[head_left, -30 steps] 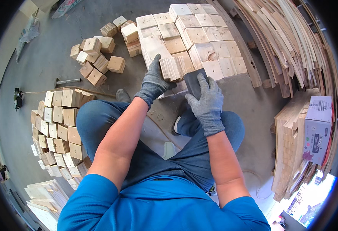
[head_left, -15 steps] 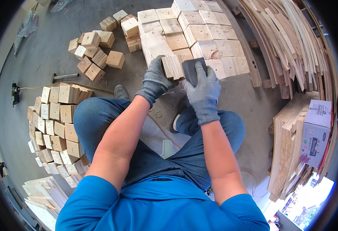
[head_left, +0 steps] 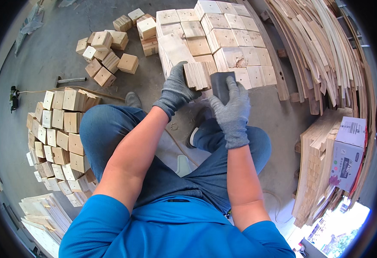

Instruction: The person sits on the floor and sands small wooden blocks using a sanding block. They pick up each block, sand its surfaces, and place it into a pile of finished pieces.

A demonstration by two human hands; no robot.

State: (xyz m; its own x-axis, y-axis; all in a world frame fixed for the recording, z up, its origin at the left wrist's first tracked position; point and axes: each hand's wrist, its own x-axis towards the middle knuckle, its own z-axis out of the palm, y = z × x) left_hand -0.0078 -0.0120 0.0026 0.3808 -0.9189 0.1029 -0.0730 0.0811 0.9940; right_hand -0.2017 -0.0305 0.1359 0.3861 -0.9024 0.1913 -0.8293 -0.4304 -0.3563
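In my gloved left hand (head_left: 175,89) is a wooden block (head_left: 195,76), gripped at its left side with the layered edge grain facing me. My gloved right hand (head_left: 232,104) is closed round a flat dark grey sanding pad (head_left: 220,88). The pad lies close against the right side of the block; whether they touch I cannot tell. Just beyond both hands stands a tight stack of pale wooden blocks (head_left: 223,36), many with a small hole in the top face.
Loose blocks (head_left: 110,60) lie on the floor ahead left, near a hammer (head_left: 70,80). A block pile (head_left: 59,137) flanks my left knee. Long strips (head_left: 311,47), stacked boards (head_left: 315,172) and a carton (head_left: 348,152) line the right. A hose (head_left: 173,139) runs between my legs.
My right hand and the sanding pad have shifted a little to the right and nearer to me. The left hand still grips the block, almost in place.
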